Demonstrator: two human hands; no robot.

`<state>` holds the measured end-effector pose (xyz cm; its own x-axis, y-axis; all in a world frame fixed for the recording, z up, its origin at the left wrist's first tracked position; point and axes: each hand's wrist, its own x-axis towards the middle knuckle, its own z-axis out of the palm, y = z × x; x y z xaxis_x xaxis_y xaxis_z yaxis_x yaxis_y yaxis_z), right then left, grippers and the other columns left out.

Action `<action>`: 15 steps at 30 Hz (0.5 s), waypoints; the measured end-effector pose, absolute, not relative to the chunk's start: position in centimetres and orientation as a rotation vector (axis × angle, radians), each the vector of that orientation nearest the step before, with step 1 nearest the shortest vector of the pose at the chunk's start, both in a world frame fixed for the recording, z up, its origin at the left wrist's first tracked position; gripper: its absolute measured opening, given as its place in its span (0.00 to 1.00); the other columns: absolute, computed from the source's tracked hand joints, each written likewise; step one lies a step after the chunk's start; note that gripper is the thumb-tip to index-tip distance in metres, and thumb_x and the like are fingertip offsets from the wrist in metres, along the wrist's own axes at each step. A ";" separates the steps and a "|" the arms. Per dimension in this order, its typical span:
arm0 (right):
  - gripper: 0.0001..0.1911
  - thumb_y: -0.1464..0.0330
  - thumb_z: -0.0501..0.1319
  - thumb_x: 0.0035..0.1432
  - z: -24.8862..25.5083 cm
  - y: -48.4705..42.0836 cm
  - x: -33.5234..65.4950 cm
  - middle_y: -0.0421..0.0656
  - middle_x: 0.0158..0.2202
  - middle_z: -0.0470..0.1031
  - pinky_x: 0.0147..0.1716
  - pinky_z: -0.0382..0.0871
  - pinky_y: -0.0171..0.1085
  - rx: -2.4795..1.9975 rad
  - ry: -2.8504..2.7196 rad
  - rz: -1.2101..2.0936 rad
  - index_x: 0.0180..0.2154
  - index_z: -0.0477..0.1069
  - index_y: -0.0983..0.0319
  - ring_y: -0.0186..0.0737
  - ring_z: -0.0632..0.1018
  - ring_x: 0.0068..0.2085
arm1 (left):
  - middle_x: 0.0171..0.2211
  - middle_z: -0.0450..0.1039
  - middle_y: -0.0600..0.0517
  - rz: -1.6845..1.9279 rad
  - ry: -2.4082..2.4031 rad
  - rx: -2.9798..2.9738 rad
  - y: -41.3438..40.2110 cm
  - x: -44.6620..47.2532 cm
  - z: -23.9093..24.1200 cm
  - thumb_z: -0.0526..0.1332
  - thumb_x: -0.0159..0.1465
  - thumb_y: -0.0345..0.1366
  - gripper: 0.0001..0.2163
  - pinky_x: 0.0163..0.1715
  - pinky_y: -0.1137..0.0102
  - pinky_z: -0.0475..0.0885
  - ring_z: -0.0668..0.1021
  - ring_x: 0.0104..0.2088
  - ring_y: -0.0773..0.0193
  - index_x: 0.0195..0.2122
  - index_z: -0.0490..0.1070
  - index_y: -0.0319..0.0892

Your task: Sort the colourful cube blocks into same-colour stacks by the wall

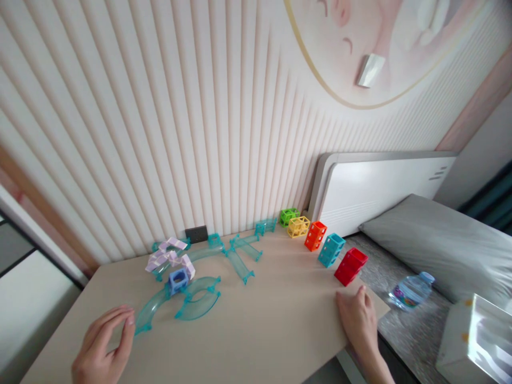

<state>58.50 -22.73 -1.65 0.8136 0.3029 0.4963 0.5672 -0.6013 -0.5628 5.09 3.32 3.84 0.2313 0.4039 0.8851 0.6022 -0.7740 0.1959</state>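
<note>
A person's left hand (102, 346) is curling loosely and holding nothing at the near left of the pale table (272, 320). Its fingertips are lying just beside the near end of a curved teal track piece (150, 312), which is carrying a blue cube (178, 280). The right hand (357, 320) is resting flat with fingers relaxed and gripping nothing by the table's right edge, near a red block (351, 265) that is ending a row of coloured blocks.

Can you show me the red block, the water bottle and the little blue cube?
red block (349, 268): head view, on its near side.
water bottle (408, 293): head view, on its label.
blue cube (178, 279): head view, on its front frame.
</note>
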 end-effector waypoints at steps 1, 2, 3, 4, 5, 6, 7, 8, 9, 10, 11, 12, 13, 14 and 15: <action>0.37 0.47 0.54 0.61 -2.0 -22.4 56.8 0.58 0.55 0.72 0.49 0.71 0.67 -2.202 -0.691 -0.492 0.66 0.59 0.55 0.74 0.73 0.56 | 0.37 0.77 0.48 -1.580 -0.971 -2.315 3.3 5.2 3.8 0.62 0.65 0.32 0.04 0.41 0.58 0.76 0.81 0.36 0.55 0.41 0.73 0.44; 0.34 0.49 0.54 0.62 -2.3 -21.9 55.0 0.55 0.54 0.73 0.49 0.71 0.67 -2.149 -0.767 -0.515 0.66 0.60 0.52 0.72 0.74 0.56 | 0.37 0.77 0.49 -1.584 -0.987 -2.335 3.3 5.4 3.6 0.61 0.65 0.32 0.04 0.41 0.58 0.77 0.81 0.37 0.55 0.41 0.72 0.45; 0.31 0.52 0.54 0.64 -2.3 -21.1 53.1 0.53 0.55 0.73 0.50 0.72 0.66 -2.103 -0.891 -0.489 0.65 0.61 0.53 0.69 0.75 0.55 | 0.38 0.77 0.50 -1.584 -0.992 -2.367 3.3 5.7 3.5 0.61 0.65 0.32 0.04 0.41 0.58 0.77 0.81 0.37 0.55 0.41 0.72 0.46; 0.28 0.54 0.55 0.65 -2.0 -20.0 51.4 0.51 0.56 0.73 0.51 0.74 0.63 -2.065 -1.048 -0.418 0.64 0.63 0.55 0.64 0.76 0.56 | 0.38 0.77 0.51 -1.584 -0.988 -2.403 3.3 6.0 3.3 0.61 0.65 0.32 0.05 0.41 0.59 0.78 0.81 0.38 0.55 0.41 0.72 0.47; 0.25 0.56 0.55 0.66 -1.5 -18.7 49.7 0.50 0.56 0.74 0.51 0.75 0.61 -2.014 -1.164 -0.374 0.61 0.66 0.57 0.60 0.77 0.55 | 0.39 0.77 0.51 -1.584 -0.981 -2.440 3.2 6.4 3.2 0.61 0.66 0.31 0.05 0.41 0.60 0.78 0.81 0.39 0.56 0.41 0.73 0.48; 0.22 0.58 0.55 0.67 -0.8 -17.2 48.2 0.50 0.55 0.74 0.51 0.76 0.57 -1.956 -1.274 -0.343 0.58 0.69 0.57 0.57 0.77 0.54 | 0.39 0.77 0.51 -1.583 -0.961 -2.476 3.1 6.8 3.0 0.61 0.65 0.31 0.05 0.41 0.61 0.79 0.81 0.40 0.56 0.40 0.73 0.47; 0.20 0.60 0.55 0.67 0.2 -15.5 46.8 0.49 0.55 0.75 0.52 0.76 0.55 -1.903 -1.372 -0.296 0.57 0.70 0.57 0.54 0.78 0.54 | 0.39 0.77 0.50 -1.578 -0.945 -2.506 3.0 7.1 2.8 0.61 0.65 0.31 0.05 0.42 0.62 0.79 0.81 0.41 0.56 0.40 0.73 0.47; 0.18 0.62 0.55 0.68 1.2 -13.7 45.6 0.48 0.55 0.76 0.53 0.76 0.52 -1.857 -1.452 -0.249 0.57 0.71 0.57 0.51 0.78 0.54 | 0.39 0.77 0.50 -1.568 -0.940 -2.534 2.9 7.4 2.7 0.61 0.65 0.31 0.05 0.43 0.63 0.79 0.81 0.41 0.56 0.40 0.74 0.46; 0.17 0.64 0.55 0.68 2.2 -12.0 44.6 0.48 0.54 0.76 0.53 0.75 0.50 -1.811 -1.525 -0.207 0.56 0.71 0.56 0.49 0.78 0.54 | 0.39 0.77 0.49 -1.554 -0.944 -2.559 2.7 7.7 2.6 0.60 0.66 0.31 0.05 0.43 0.64 0.79 0.81 0.42 0.57 0.40 0.74 0.46; 0.16 0.66 0.56 0.68 3.1 -10.2 43.8 0.47 0.53 0.77 0.52 0.76 0.49 -1.758 -1.586 -0.182 0.54 0.73 0.56 0.48 0.79 0.53 | 0.39 0.78 0.49 -1.532 -0.958 -2.585 2.6 8.0 2.5 0.60 0.66 0.31 0.05 0.44 0.64 0.79 0.81 0.42 0.57 0.40 0.74 0.46; 0.15 0.68 0.56 0.67 3.9 -8.5 43.0 0.47 0.51 0.78 0.52 0.76 0.48 -1.713 -1.630 -0.164 0.52 0.74 0.56 0.47 0.79 0.51 | 0.39 0.78 0.49 -1.509 -0.968 -2.606 2.5 8.2 2.4 0.60 0.66 0.32 0.05 0.45 0.64 0.79 0.81 0.43 0.57 0.40 0.74 0.46; 0.14 0.69 0.56 0.67 4.5 -7.0 42.3 0.47 0.49 0.79 0.51 0.76 0.47 -1.667 -1.675 -0.153 0.51 0.75 0.57 0.47 0.80 0.50 | 0.40 0.78 0.49 -1.486 -0.973 -2.620 2.4 8.3 2.4 0.59 0.66 0.32 0.05 0.46 0.64 0.79 0.81 0.44 0.57 0.41 0.74 0.46; 0.14 0.70 0.56 0.66 4.8 -5.7 41.6 0.47 0.48 0.79 0.50 0.76 0.47 -1.623 -1.711 -0.153 0.49 0.76 0.58 0.46 0.80 0.48 | 0.40 0.78 0.49 -1.456 -0.980 -2.633 2.3 8.4 2.3 0.59 0.66 0.32 0.06 0.47 0.64 0.78 0.81 0.44 0.57 0.42 0.74 0.46; 0.13 0.71 0.56 0.66 4.9 -4.6 40.9 0.47 0.46 0.80 0.50 0.76 0.47 -1.580 -1.743 -0.158 0.48 0.76 0.58 0.46 0.80 0.48 | 0.41 0.78 0.49 -1.421 -0.987 -2.644 2.2 8.5 2.2 0.59 0.66 0.32 0.06 0.47 0.64 0.78 0.81 0.45 0.57 0.43 0.74 0.47; 0.13 0.72 0.56 0.66 4.8 -3.7 40.2 0.47 0.46 0.80 0.50 0.76 0.47 -1.538 -1.769 -0.166 0.48 0.76 0.58 0.46 0.80 0.47 | 0.41 0.78 0.49 -1.383 -0.998 -2.653 2.2 8.6 2.1 0.60 0.66 0.32 0.07 0.48 0.63 0.78 0.81 0.46 0.57 0.44 0.74 0.47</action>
